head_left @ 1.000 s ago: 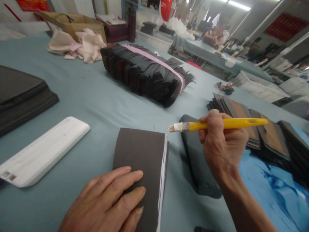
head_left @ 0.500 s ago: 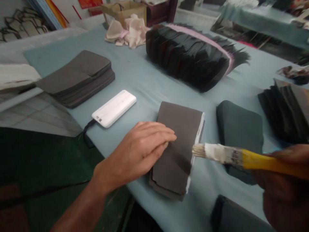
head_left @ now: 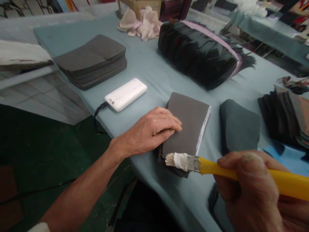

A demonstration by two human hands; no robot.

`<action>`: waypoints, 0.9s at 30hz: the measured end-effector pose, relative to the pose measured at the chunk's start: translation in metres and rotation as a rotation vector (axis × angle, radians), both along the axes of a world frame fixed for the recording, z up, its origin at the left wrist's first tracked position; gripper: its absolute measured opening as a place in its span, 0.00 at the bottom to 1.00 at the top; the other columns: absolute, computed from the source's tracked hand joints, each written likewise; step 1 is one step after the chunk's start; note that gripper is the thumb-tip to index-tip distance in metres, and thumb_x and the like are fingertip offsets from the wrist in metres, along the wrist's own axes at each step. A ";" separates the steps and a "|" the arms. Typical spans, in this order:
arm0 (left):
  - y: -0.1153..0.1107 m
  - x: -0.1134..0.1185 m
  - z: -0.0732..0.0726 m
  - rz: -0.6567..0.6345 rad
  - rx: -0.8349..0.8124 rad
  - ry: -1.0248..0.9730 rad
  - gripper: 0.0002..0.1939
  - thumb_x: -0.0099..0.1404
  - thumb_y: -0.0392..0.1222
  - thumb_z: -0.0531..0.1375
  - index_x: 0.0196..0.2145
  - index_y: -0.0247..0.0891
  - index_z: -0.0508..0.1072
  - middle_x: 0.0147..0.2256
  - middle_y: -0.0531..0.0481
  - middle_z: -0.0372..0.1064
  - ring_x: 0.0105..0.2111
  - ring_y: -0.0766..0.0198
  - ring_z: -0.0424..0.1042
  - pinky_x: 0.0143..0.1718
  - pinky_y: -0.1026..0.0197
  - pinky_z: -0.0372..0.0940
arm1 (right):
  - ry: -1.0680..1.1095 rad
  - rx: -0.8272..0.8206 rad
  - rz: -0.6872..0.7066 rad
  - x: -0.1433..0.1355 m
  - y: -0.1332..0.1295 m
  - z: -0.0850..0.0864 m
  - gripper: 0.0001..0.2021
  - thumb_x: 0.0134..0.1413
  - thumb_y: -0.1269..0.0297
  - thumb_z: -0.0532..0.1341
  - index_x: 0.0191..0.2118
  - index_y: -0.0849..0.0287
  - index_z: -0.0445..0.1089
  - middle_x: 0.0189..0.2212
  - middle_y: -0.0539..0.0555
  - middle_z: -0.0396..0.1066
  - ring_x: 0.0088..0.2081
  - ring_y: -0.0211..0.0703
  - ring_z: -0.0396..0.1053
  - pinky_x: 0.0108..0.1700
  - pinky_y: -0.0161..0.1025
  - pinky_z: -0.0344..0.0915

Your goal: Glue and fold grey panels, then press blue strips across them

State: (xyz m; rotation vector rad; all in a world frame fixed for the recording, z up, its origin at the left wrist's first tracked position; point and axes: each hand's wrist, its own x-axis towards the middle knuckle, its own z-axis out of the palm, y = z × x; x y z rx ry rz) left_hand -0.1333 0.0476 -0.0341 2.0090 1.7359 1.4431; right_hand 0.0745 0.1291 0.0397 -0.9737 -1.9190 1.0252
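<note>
My left hand [head_left: 159, 129] lies over the left side of a small stack of dark grey sheets [head_left: 188, 119], its fingers pressed together on the top sheet. White paste lines the stack's right edge. In my right hand [head_left: 251, 183] is a brush with a yellow handle [head_left: 210, 167]. The brush's pale bristles, coated with white paste near the metal band, are over the near end of the stack; whether they touch it I cannot tell.
A white power bank [head_left: 126, 94] with a black cable and a grey stack [head_left: 93, 61] are at the left. Behind lies a black bundle [head_left: 195, 54] with a pink band. Dark green pads [head_left: 238, 125] and more dark pieces [head_left: 282, 116] are at the right.
The brush has moved left, from the stack's right edge to over its near end. My right hand shows more fully. The view has shifted slightly; my left hand stays on the stack.
</note>
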 end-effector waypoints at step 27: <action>-0.001 -0.010 0.001 0.018 -0.017 -0.134 0.18 0.75 0.28 0.51 0.53 0.37 0.77 0.54 0.44 0.79 0.56 0.60 0.77 0.62 0.54 0.69 | 0.110 0.069 0.121 -0.038 0.005 -0.015 0.19 0.65 0.52 0.69 0.26 0.58 0.73 0.13 0.44 0.62 0.13 0.30 0.57 0.15 0.29 0.52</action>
